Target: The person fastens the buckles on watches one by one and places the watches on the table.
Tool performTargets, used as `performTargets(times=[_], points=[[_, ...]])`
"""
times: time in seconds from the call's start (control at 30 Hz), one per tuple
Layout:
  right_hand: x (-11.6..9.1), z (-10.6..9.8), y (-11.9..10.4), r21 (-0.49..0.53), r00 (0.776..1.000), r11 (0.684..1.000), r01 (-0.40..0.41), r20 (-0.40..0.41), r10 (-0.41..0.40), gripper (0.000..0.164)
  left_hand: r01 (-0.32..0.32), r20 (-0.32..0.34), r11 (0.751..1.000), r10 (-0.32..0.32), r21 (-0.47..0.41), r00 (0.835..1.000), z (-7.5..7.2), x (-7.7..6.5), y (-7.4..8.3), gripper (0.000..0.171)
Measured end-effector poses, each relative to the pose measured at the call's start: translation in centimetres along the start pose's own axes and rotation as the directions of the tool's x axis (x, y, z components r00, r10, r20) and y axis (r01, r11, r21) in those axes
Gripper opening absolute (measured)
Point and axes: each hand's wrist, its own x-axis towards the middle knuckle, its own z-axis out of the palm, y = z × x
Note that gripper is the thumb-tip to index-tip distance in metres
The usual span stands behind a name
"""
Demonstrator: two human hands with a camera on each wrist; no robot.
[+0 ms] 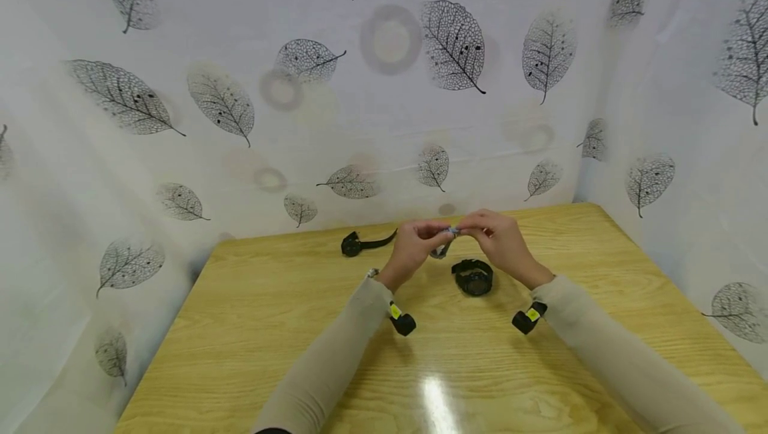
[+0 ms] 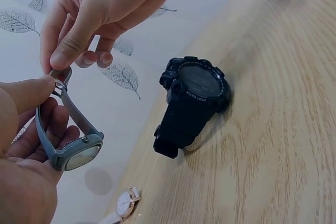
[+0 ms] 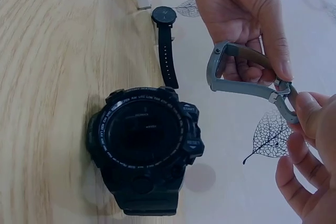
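Observation:
Both hands hold a grey wristwatch above the table, its strap bent into a loop. My left hand grips the strap near the metal buckle, thumb on top, with the case hanging by its fingers in the left wrist view. With thumb and fingertips, my right hand pinches the strap's end at the buckle. A chunky black sports watch sits on the table just below the hands. Its dial shows large in the right wrist view.
A slim black watch lies left of the hands near the table's back edge. A watch with a pale strap and rose-coloured case lies on the wooden table. Behind hangs a white leaf-patterned curtain.

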Motion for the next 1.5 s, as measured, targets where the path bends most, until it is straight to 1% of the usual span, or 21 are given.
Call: performTargets(times=[0.1,0.2,0.3,0.43,0.5,0.57,0.7,0.77,0.83,1.0,1.17,1.27,1.5], points=[[-0.1,0.2,0.0,-0.017,1.0,1.0,0.026,-0.006,-0.026,0.018,0.009,0.01,1.0,-0.009,0.012,1.0,0.0,-0.1,0.0,0.022],[-0.1,0.5,-0.1,-0.009,1.0,1.0,0.03,-0.005,-0.03,0.017,0.031,0.011,0.999,-0.032,0.03,0.999,0.0,-0.2,-0.1,0.022],[-0.2,0.7,-0.1,0.004,0.999,0.999,0.037,-0.009,-0.037,0.018,0.047,0.006,0.999,-0.048,0.026,0.999,0.0,-0.3,-0.2,0.022],[-0.4,0.9,-0.2,0.003,0.999,1.0,0.03,-0.021,-0.03,0.019,0.036,0.015,0.999,-0.036,0.015,0.999,0.0,-0.3,-0.2,0.023],[-0.5,0.9,-0.3,-0.001,1.0,1.0,-0.002,-0.026,0.001,0.018,0.026,0.021,0.999,-0.026,0.021,0.999,0.0,-0.3,-0.2,0.023],[-0.7,0.8,-0.4,0.008,0.998,0.998,-0.059,-0.03,0.059,0.016,0.02,0.025,0.999,-0.021,0.026,0.999,0.0,-0.2,-0.3,0.023],[-1.2,0.7,-0.5,0.064,0.979,0.977,-0.202,-0.024,0.204,0.015,0.028,0.026,1.0,-0.028,0.015,0.999,-0.1,-0.2,-0.3,0.026],[-1.3,0.7,-0.6,0.09,0.969,0.965,-0.246,-0.014,0.248,0.015,0.034,0.024,0.999,-0.034,0.008,0.999,-0.1,-0.2,-0.3,0.026],[-1.4,0.6,-0.6,0.102,0.964,0.959,-0.263,-0.011,0.266,0.015,0.033,0.02,0.999,-0.033,0.003,0.999,-0.1,-0.3,-0.2,0.025],[-1.3,0.6,-0.7,0.094,0.967,0.964,-0.249,-0.025,0.253,0.014,0.024,0.015,0.999,-0.025,0.025,1.0,-0.1,-0.4,0.0,0.024],[-1.1,0.6,-0.7,0.086,0.977,0.974,-0.208,-0.02,0.21,0.014,0.029,0.0,0.999,-0.029,0.045,1.0,-0.1,-0.5,0.2,0.024],[-1.0,0.7,-0.7,0.078,0.982,0.98,-0.185,-0.014,0.186,0.014,0.026,-0.01,0.999,-0.026,0.037,1.0,-0.2,-0.5,0.0,0.023],[-1.0,1.1,-0.8,0.064,0.99,0.988,-0.139,0.007,0.139,0.014,-0.02,-0.004,1.0,0.02,-0.004,1.0,0.0,-0.4,-0.4,0.022]])
